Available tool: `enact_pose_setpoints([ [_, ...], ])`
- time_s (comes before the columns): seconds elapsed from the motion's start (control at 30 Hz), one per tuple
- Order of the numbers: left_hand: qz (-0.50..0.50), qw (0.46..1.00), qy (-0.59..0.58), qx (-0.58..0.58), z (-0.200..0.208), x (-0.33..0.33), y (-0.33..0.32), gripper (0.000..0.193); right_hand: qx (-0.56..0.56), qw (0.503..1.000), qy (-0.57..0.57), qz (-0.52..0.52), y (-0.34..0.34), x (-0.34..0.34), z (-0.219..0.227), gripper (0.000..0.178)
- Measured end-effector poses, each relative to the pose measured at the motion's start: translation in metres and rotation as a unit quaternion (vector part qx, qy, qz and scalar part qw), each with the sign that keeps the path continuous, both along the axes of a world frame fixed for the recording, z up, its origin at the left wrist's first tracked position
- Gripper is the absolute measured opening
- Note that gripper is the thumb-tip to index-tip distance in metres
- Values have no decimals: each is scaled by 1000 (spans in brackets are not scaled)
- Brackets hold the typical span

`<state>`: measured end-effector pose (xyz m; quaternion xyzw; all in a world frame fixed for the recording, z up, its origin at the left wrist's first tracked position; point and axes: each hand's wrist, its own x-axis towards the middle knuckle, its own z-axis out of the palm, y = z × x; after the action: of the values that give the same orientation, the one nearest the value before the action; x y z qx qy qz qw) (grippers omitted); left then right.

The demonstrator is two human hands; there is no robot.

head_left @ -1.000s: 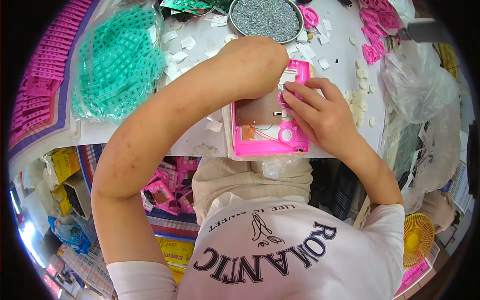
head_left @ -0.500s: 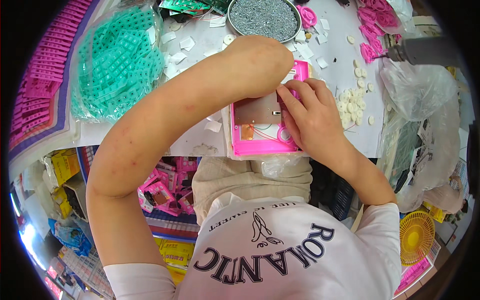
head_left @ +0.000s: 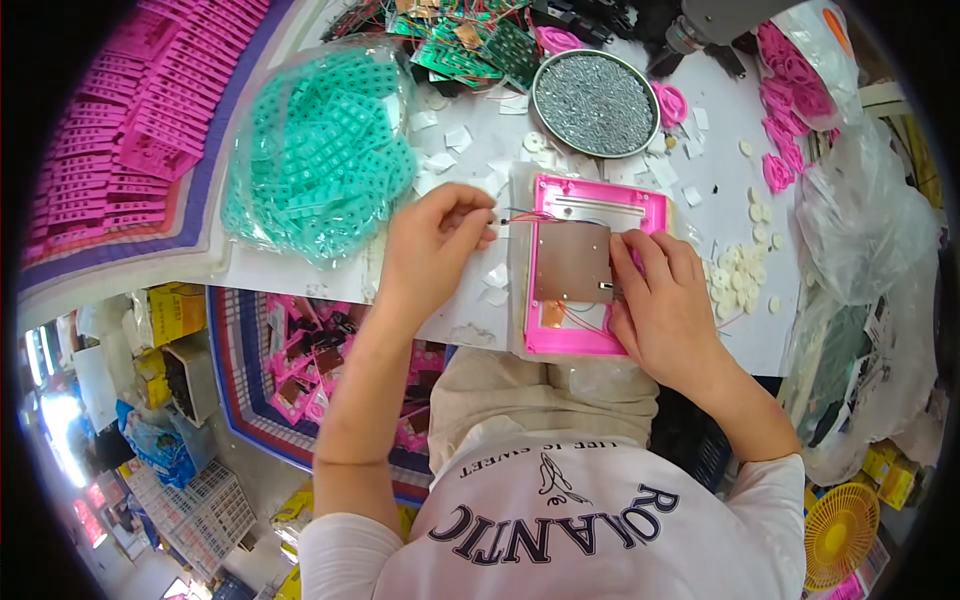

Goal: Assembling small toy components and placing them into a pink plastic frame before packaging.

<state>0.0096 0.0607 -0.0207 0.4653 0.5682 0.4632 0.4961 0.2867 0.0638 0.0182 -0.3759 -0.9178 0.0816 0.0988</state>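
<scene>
A white worktable (head_left: pixel 730 150) fills the upper part of the view, and everything below is placed from the pink plastic housing (head_left: pixel 590 265) that lies flat near the table's front edge. Far to the housing's left, stacks of pink keypad sheets (head_left: pixel 130 130) cover a purple-edged tray. Between those stacks and the housing sits a clear bag of teal rubber keypads (head_left: pixel 320 150). To the housing's right, crumpled clear plastic bags (head_left: pixel 860 230) hang over the table's edge. Just behind the housing stands a round metal tin of small grey screws (head_left: pixel 595 100), with a tangle of green circuit boards (head_left: pixel 470 45) behind and to the left of it. Inside the housing lies a brown circuit board (head_left: pixel 572 262), covering its middle.

The right hand (head_left: pixel 665 305) rests on the housing's right side, fingers bent and pressing on the board's right edge and the housing rim; it grips nothing loose. The left hand (head_left: pixel 430 250) is just left of the housing, thumb and forefinger pinched shut on the end of thin red and blue wires (head_left: pixel 520 215) that run from the fingertips into the housing's upper left corner. Small white round buttons (head_left: pixel 735 275) lie scattered just right of the housing, beside the right hand. Pink round caps (head_left: pixel 790 130) lie farther back on the right. Small white paper scraps (head_left: pixel 497 276) lie between the left hand and the housing.
</scene>
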Motion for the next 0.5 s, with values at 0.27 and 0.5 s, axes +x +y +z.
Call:
enact_pose_setpoints([
  [0.27, 102, 945, 288, 113, 36, -18, 41, 18, -86, 988, 125, 3, 15, 15, 8, 46],
  [0.5, -118, 844, 376, 365, 34, 44, 35, 17, -42, 983, 180, 11, 29, 9, -3, 35],
])
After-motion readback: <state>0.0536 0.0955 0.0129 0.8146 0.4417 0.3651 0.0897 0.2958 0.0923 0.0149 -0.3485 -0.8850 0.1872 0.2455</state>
